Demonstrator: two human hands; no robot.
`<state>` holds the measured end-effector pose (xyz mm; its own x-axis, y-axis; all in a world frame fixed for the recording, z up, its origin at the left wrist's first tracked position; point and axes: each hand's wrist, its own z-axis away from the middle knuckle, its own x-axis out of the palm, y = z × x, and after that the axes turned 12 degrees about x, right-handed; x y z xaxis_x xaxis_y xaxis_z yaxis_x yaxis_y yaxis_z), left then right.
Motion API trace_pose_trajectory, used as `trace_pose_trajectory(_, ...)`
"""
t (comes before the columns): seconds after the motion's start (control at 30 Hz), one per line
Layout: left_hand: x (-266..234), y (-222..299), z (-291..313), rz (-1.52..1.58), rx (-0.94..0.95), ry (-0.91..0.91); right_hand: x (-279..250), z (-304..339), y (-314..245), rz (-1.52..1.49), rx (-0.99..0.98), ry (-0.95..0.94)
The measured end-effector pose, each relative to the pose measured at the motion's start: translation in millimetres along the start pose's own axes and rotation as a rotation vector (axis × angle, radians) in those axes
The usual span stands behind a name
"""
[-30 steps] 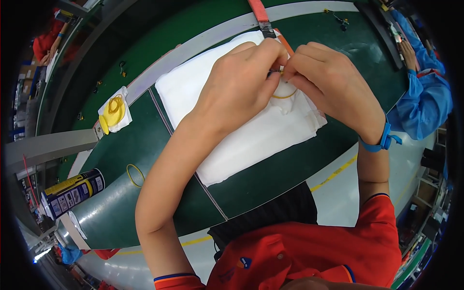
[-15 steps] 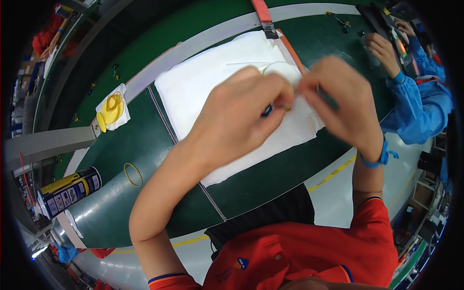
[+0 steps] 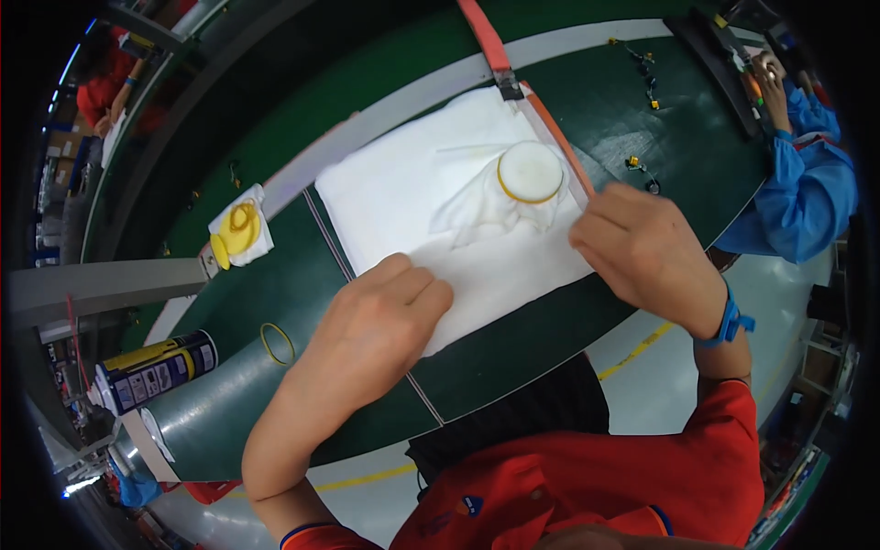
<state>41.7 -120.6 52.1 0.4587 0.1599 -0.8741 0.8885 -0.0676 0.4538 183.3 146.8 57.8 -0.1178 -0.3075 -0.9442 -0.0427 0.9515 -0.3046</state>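
Note:
A round object with a smooth white top, wrapped in white cloth, has a yellow rubber band around it. Its gathered cloth trails over a stack of white cloths. My left hand is closed at the stack's near left edge, fingers curled down on the white cloth. At the near right edge, my right hand is closed too, with its knuckles up, beside the wrapped piece. Both hands hide their own fingertips, so their exact grip on the cloth is covered.
On the green table lie a loose yellow band and a blue-and-yellow spray can. Yellow discs with bands rest on a white pad. Small wired parts lie to the right, near a co-worker's blue sleeve.
My hands have moved apart and nearer from over the round object, uncovering it and its yellow band. The co-worker's hand at the right has drawn back.

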Motion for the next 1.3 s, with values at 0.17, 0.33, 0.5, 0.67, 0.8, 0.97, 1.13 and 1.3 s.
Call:
trace_pose_trajectory(0.17, -44.2, -57.8, -26.9, -0.101, -0.083, 0.058, 6.9, -91.9, 5.2, -0.297, -0.099, 0.324)
trace_pose_trajectory(0.33, -57.7, -183.3, -37.8, -0.352, -0.18, 0.298, 57.9, -199.4, 15.0, -0.509, 0.045, 0.346)
trace_pose_trajectory(0.5, -57.5, -187.8, -34.3, -0.706, -0.254, 0.235, 21.1, -151.1, 38.5, -0.331, 0.141, 0.416)
trace_pose_trajectory(0.67, -38.4, -99.8, -124.8, -0.131, -0.041, 0.208, -34.9, -80.1, 168.9, 0.012, 0.66, 0.482)
trace_pose_trajectory(0.8, 13.8, -38.8, -203.2, 0.005, 0.132, -0.022, 11.8, -73.0, 239.5, 0.082, 0.721, 0.442)
trace_pose_trajectory(0.97, 68.8, -18.9, -238.7, -0.098, 0.071, -0.003, 14.0, -57.1, 200.2, -0.086, 0.534, 0.298)
trace_pose_trajectory(1.13, 78.3, -18.9, -225.0, -0.128, 0.138, -0.025, 5.6, 8.5, 160.6, -0.283, 0.453, 0.238)
trace_pose_trajectory(1.3, 52.4, 9.2, -197.7, 0.173, 0.047, 0.19, 4.0, 54.6, 145.9, -0.586, 0.519, 0.441)
